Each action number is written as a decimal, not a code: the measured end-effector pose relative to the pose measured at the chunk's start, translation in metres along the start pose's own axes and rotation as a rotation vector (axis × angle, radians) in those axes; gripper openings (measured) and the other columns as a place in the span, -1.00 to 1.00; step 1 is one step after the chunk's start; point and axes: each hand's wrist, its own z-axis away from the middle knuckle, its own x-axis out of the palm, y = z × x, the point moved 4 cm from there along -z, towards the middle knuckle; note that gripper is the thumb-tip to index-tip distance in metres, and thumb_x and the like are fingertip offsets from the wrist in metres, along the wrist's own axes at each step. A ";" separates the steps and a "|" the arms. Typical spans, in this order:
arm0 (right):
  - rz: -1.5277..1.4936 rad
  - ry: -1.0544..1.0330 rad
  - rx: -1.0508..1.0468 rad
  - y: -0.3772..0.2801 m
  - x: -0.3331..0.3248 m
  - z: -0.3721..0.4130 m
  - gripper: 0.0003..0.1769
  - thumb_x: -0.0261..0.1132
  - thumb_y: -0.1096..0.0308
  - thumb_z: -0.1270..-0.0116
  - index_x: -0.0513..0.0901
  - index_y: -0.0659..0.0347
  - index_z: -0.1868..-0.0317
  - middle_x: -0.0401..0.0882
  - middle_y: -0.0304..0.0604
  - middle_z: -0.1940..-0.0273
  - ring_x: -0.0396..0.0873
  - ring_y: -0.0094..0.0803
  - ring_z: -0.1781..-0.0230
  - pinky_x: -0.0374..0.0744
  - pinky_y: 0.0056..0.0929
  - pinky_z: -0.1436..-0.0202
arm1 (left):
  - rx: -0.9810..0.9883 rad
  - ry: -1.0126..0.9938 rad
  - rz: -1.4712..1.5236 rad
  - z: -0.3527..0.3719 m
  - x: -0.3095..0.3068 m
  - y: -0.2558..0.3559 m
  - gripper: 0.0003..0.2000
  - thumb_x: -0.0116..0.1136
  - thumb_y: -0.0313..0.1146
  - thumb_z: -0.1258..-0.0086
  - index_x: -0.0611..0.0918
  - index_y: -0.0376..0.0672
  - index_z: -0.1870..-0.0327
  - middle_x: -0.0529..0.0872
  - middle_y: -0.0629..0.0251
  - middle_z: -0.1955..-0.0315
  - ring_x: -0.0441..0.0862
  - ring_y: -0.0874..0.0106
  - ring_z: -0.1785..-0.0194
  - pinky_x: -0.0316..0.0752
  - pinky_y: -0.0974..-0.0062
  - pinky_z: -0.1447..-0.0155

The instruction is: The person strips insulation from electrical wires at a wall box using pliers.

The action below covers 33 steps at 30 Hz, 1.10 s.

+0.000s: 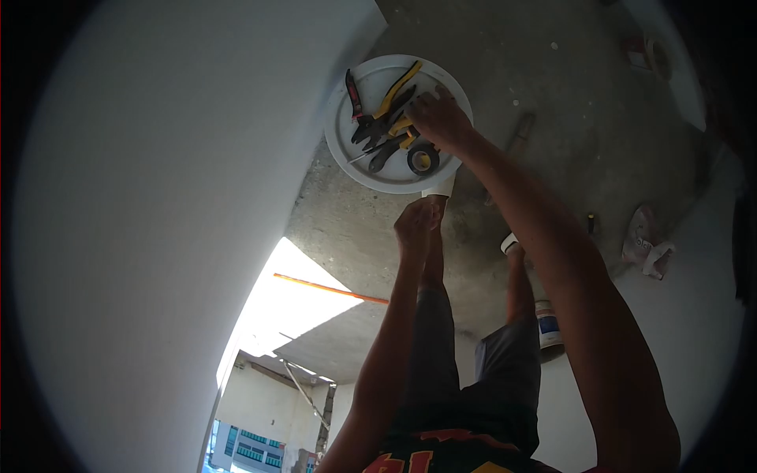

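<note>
A round white lid (355,169) holds several tools. On it lie pliers with yellow handles (400,85), a tool with a red and black handle (353,93), a screwdriver (382,154) with its shaft to the left, and a roll of black tape (423,159). My right hand (438,118) is over the lid's right side, its fingers bent at the yellow-handled tools; whether they grip one is hidden. Just below the lid's lower edge, my left hand (417,221) is closed, fingers curled together; anything inside is too small to make out.
A white wall (158,197) runs along the left. An orange strip (331,289) crosses the sunlit floor. To the right are a bucket (550,327), a small yellow and black tool (591,223), a crumpled bag (640,236) and a flat bar (520,135). My feet are below the lid.
</note>
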 end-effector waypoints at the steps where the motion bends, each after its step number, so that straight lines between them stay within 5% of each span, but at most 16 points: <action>1: 0.006 -0.040 -0.036 0.001 0.004 -0.005 -0.62 0.37 0.44 -0.05 0.57 0.19 0.07 0.61 -0.16 0.11 0.54 -0.25 -0.09 0.44 -0.12 -0.23 | 0.010 -0.009 0.026 -0.003 0.001 0.003 -0.77 0.12 -0.33 -0.47 0.63 -0.23 -0.03 0.71 0.29 0.24 0.66 0.52 0.19 0.57 0.54 0.10; 4: 0.000 0.018 -0.122 0.002 0.005 -0.004 -0.69 0.36 0.39 -0.05 0.57 0.19 0.15 0.63 -0.17 0.26 0.64 -0.26 0.07 0.58 -0.17 0.02 | 0.053 -0.001 0.134 -0.007 0.006 0.014 -0.74 0.13 -0.28 -0.48 0.62 -0.23 -0.04 0.69 0.30 0.22 0.64 0.52 0.16 0.54 0.53 0.06; 7: -0.127 -0.165 -0.055 -0.001 -0.015 -0.001 -0.67 0.44 0.32 0.10 0.60 0.22 0.28 0.67 -0.09 0.37 0.71 -0.22 0.27 0.66 -0.24 0.22 | 0.041 0.030 0.242 -0.013 0.006 0.030 -0.67 0.11 -0.18 -0.49 0.59 -0.23 -0.08 0.66 0.27 0.15 0.60 0.49 0.08 0.50 0.47 -0.02; 10: -0.270 -0.010 -0.038 -0.010 -0.053 0.011 -0.64 0.42 0.32 0.14 0.59 0.27 0.28 0.67 -0.04 0.45 0.71 -0.12 0.42 0.66 -0.16 0.36 | 0.010 0.040 0.355 -0.015 0.018 0.045 -0.47 -0.02 0.06 -0.51 0.47 -0.23 -0.24 0.57 0.18 -0.04 0.50 0.40 -0.10 0.38 0.33 -0.18; 13: -0.407 -0.117 0.087 -0.027 -0.085 0.039 -0.49 0.44 0.05 -0.01 0.52 0.29 0.21 0.67 0.01 0.34 0.70 -0.06 0.27 0.63 -0.13 0.24 | 0.055 -0.064 0.544 -0.019 0.023 0.057 -0.38 -0.16 0.14 -0.54 0.29 -0.22 -0.37 0.47 0.20 -0.16 0.39 0.37 -0.24 0.24 0.25 -0.33; 15: -0.545 -0.090 0.119 -0.048 -0.095 0.065 -0.59 0.39 0.21 -0.08 0.51 0.30 0.16 0.66 0.03 0.32 0.70 -0.09 0.27 0.63 -0.14 0.25 | 0.204 -0.133 0.742 -0.008 0.026 0.080 -0.52 -0.10 0.02 -0.56 0.42 -0.21 -0.23 0.54 0.23 -0.08 0.52 0.41 -0.10 0.41 0.37 -0.21; 19: -0.483 0.163 0.099 -0.094 -0.097 0.111 -0.43 0.30 0.29 -0.10 0.46 0.49 -0.07 0.59 0.13 0.20 0.70 -0.17 0.29 0.64 -0.28 0.44 | 0.009 -0.050 0.820 0.015 0.015 0.076 -0.60 -0.14 -0.03 -0.58 0.52 -0.24 0.01 0.60 0.21 0.03 0.53 0.33 -0.12 0.43 0.30 -0.28; 21: -0.627 0.118 0.102 -0.109 -0.097 0.124 -0.44 0.33 0.27 -0.10 0.47 0.45 -0.06 0.57 0.11 0.17 0.67 -0.18 0.18 0.65 -0.24 0.30 | 0.074 -0.272 0.944 0.025 0.008 0.066 -0.64 -0.15 -0.08 -0.60 0.53 -0.23 0.07 0.63 0.19 0.09 0.55 0.33 -0.10 0.43 0.29 -0.29; 24: -0.817 0.137 -0.042 -0.108 -0.115 0.139 -0.52 0.33 0.27 -0.15 0.52 0.33 -0.05 0.58 0.00 0.08 0.62 -0.13 0.11 0.57 -0.18 -0.02 | 0.192 -0.205 0.914 0.032 -0.019 0.055 -0.74 -0.13 -0.20 -0.60 0.51 -0.18 0.21 0.64 0.24 0.24 0.62 0.34 0.07 0.48 0.24 -0.27; 26: -1.000 0.109 -0.067 -0.095 -0.097 0.139 -0.62 0.34 0.27 -0.17 0.58 0.29 0.04 0.57 -0.05 0.06 0.57 -0.14 0.03 0.55 -0.17 -0.04 | 0.130 -0.043 0.885 0.038 -0.034 0.050 -0.82 -0.08 -0.23 -0.59 0.46 -0.12 0.19 0.48 0.41 0.43 0.51 0.48 0.31 0.55 0.18 -0.13; 30: -0.666 0.225 0.146 -0.027 -0.048 0.106 -0.81 0.29 0.41 -0.19 0.61 0.24 0.17 0.58 -0.09 0.08 0.58 -0.13 0.03 0.58 -0.19 -0.05 | 0.111 0.086 0.709 0.046 -0.052 0.045 -0.87 -0.03 -0.21 -0.58 0.43 -0.03 0.13 0.30 0.50 0.52 0.34 0.58 0.43 0.51 0.32 0.09; 33: -0.449 0.153 0.020 -0.002 -0.014 0.081 -0.78 0.29 0.45 -0.15 0.63 0.26 0.16 0.57 -0.07 0.14 0.59 -0.16 0.08 0.61 -0.21 0.02 | 0.127 0.041 0.754 0.047 -0.057 0.044 -0.86 -0.02 -0.19 -0.57 0.43 -0.02 0.14 0.30 0.50 0.51 0.33 0.58 0.43 0.44 0.40 0.17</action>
